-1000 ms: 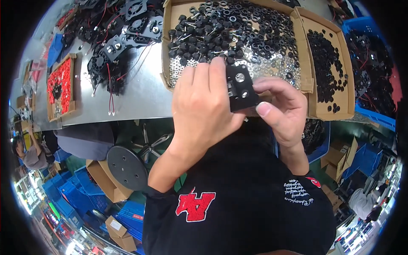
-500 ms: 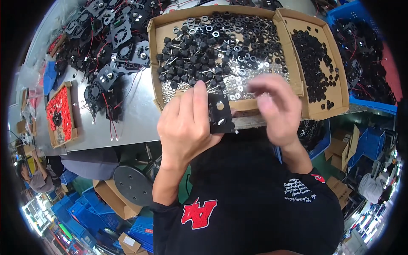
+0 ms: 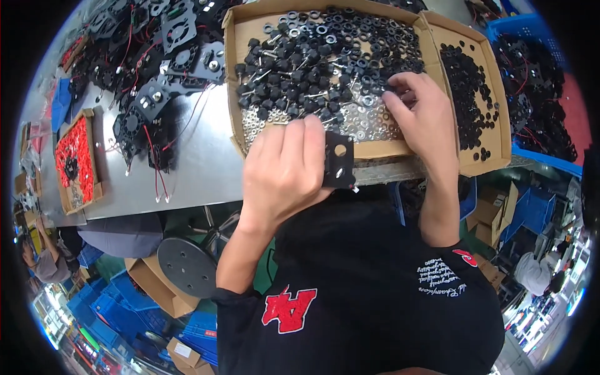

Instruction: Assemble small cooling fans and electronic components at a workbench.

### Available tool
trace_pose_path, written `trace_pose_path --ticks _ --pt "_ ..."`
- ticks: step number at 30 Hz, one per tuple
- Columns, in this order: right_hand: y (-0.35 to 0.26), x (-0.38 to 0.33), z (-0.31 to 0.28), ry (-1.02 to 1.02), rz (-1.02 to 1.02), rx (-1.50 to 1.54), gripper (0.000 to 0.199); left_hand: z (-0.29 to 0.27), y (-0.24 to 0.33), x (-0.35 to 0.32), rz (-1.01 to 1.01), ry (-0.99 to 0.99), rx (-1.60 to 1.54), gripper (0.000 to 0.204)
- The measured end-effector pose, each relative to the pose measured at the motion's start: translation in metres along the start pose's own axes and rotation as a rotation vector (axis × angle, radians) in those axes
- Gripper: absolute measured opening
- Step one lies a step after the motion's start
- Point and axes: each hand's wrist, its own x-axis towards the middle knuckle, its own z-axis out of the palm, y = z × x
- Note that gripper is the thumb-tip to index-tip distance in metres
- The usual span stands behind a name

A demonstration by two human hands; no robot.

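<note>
My left hand (image 3: 282, 172) is wrapped round a flat black plate (image 3: 339, 161) held just over the near edge of a cardboard tray (image 3: 372, 150). The plate has a round hole, and a shiny screw end shows below it. My right hand (image 3: 428, 115) reaches into the tray's right side. Its fingers are curled, thumb and fingertips close together over the rings and washers; whatever lies between them is hidden. Inside the tray are black rings (image 3: 400, 47), small metal washers (image 3: 365, 128) and black knobs with metal screw shafts (image 3: 294, 81).
A second cardboard tray (image 3: 484, 164) of small black caps adjoins on the right, with a blue crate (image 3: 544, 164) beyond. Black fan brackets (image 3: 150, 103) with wires are heaped left on the metal table (image 3: 206, 144). A small box (image 3: 80, 162) holds red parts. A round stool (image 3: 187, 267) stands below.
My right hand has moved up and forward from beside the plate into the tray, fingers now down among the rings. My left hand and the plate have shifted slightly right within the picture.
</note>
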Motion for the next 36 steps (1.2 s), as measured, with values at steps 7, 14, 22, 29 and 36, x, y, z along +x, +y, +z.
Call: trace_pose_path --ticks 7,14,22,29,36 --pt "-0.008 0.005 0.0 0.022 0.0 0.031 0.015 0.014 -0.002 -0.004 0.056 -0.022 0.067 0.033" --pt "-0.005 -0.001 -0.004 0.153 0.15 0.475 0.017 0.014 0.0 -0.002 0.051 -0.028 0.029 0.037" --pt "-0.026 -0.035 -0.017 -0.308 -0.051 1.079 0.018 0.007 0.007 0.005 0.062 -0.084 0.158 0.026" --pt "-0.04 -0.048 -0.012 -0.131 -0.334 0.683 0.021 0.003 0.014 0.009 0.074 -0.146 0.22 0.024" --pt "-0.046 -0.053 -0.019 -0.088 -0.333 0.571 0.024 0.002 0.016 0.008 0.066 -0.145 0.24 0.028"
